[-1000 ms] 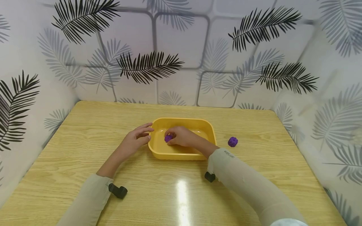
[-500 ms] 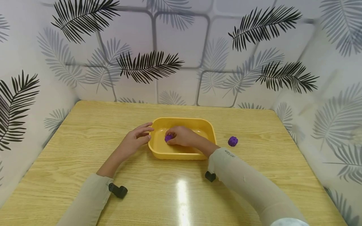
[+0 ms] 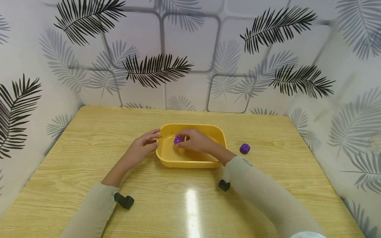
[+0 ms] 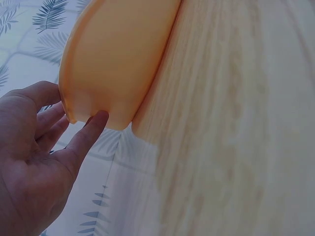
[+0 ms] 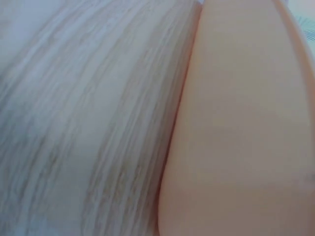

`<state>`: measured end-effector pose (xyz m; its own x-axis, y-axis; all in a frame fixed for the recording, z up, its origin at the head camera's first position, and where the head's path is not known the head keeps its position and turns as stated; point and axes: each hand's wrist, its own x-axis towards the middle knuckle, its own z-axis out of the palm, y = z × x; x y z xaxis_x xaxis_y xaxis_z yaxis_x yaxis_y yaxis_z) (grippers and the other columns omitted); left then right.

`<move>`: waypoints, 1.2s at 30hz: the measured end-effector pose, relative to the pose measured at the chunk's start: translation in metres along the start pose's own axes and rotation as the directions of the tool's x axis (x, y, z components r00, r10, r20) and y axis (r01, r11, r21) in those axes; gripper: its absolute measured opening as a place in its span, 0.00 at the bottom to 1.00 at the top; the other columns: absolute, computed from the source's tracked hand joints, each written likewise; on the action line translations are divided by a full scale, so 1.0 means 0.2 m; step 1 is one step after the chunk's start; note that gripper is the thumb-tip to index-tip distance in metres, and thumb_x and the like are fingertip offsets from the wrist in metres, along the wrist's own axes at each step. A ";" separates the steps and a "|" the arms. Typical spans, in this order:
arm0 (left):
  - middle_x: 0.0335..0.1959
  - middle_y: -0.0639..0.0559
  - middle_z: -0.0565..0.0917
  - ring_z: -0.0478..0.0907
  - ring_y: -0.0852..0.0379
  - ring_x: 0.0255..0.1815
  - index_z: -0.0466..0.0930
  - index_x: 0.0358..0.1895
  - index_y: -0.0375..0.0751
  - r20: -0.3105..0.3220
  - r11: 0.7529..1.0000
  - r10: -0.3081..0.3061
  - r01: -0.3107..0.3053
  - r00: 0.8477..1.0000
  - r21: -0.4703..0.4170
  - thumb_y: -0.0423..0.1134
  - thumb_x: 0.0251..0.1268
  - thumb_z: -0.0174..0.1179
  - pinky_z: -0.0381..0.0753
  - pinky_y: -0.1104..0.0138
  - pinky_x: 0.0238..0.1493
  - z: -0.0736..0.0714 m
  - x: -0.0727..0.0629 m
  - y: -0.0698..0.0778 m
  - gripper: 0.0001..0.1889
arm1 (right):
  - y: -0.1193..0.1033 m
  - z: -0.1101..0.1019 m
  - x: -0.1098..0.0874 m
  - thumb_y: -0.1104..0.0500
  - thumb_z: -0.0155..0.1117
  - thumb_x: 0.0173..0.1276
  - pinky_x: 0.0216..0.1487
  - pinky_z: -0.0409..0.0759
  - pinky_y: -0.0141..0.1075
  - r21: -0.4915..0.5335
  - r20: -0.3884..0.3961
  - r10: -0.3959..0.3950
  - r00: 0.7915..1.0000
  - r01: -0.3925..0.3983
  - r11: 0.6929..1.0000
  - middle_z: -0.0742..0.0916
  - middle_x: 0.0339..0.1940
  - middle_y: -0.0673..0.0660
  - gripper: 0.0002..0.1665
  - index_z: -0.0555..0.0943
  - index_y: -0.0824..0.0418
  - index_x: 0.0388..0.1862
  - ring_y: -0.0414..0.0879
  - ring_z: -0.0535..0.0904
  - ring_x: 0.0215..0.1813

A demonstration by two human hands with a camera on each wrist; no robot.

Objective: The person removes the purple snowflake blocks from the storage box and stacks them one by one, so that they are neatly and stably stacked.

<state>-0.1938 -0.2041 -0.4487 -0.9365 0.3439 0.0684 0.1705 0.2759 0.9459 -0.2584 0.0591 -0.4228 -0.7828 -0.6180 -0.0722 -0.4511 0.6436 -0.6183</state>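
A yellow plastic basin (image 3: 191, 164) stands in the middle of the wooden table. My left hand (image 3: 142, 147) grips its left end, thumb on the outer wall and fingers at the rim. In the left wrist view, the left hand (image 4: 39, 152) shows the thumb pressed to the basin's wall (image 4: 118, 54). Inside the basin, my right hand (image 3: 196, 141) pinches a knobbly purple ball (image 3: 178, 140) between thumb and fingers. The right wrist view has only the basin's outer wall (image 5: 241, 118) and tabletop, with the hand hidden.
A second knobbly purple ball (image 3: 245, 148) lies on the table (image 3: 190, 185) right of the basin. Leaf-patterned walls (image 3: 190, 43) enclose the table at the back and sides. A small black device (image 3: 125, 201) sits at the left wrist, another (image 3: 224, 185) at the right.
My right hand has shifted slightly up and right, its fingers raised, and the purple ball has tipped and risen a little in the view. The left hand and basin have stayed put.
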 end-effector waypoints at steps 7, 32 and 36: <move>0.80 0.55 0.61 0.68 0.42 0.74 0.74 0.68 0.37 -0.008 1.000 -0.006 0.006 1.000 0.014 0.41 0.78 0.55 0.77 0.59 0.67 -0.01 -0.01 0.00 0.21 | 0.00 -0.06 -0.07 0.53 0.71 0.68 0.41 0.79 0.30 0.049 -0.061 -0.099 0.993 0.102 0.994 0.86 0.43 0.53 0.23 0.83 0.60 0.59 0.46 0.78 0.43; 0.80 0.55 0.60 0.68 0.42 0.73 0.73 0.69 0.37 -0.003 1.000 0.009 -0.009 1.000 0.012 0.40 0.78 0.55 0.79 0.72 0.61 0.00 -0.01 0.00 0.21 | 0.21 -0.34 -0.53 0.47 0.69 0.70 0.39 0.78 0.35 0.117 -0.274 0.065 0.960 -0.034 0.993 0.84 0.44 0.53 0.23 0.82 0.53 0.60 0.49 0.76 0.44; 0.80 0.55 0.60 0.68 0.42 0.73 0.73 0.69 0.37 -0.005 1.000 0.008 -0.008 1.000 0.004 0.40 0.78 0.55 0.78 0.74 0.60 0.00 -0.01 0.00 0.22 | 0.29 -0.39 -0.61 0.45 0.67 0.71 0.39 0.80 0.36 0.095 -0.305 0.126 0.944 -0.102 0.990 0.84 0.45 0.54 0.24 0.81 0.52 0.62 0.49 0.76 0.46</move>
<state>-0.1928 -0.2043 -0.4486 -0.9367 0.3414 0.0780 0.1794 0.2765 0.9441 -0.2223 0.2072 -0.3898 -0.9265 -0.3647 0.0923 -0.3263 0.6572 -0.6794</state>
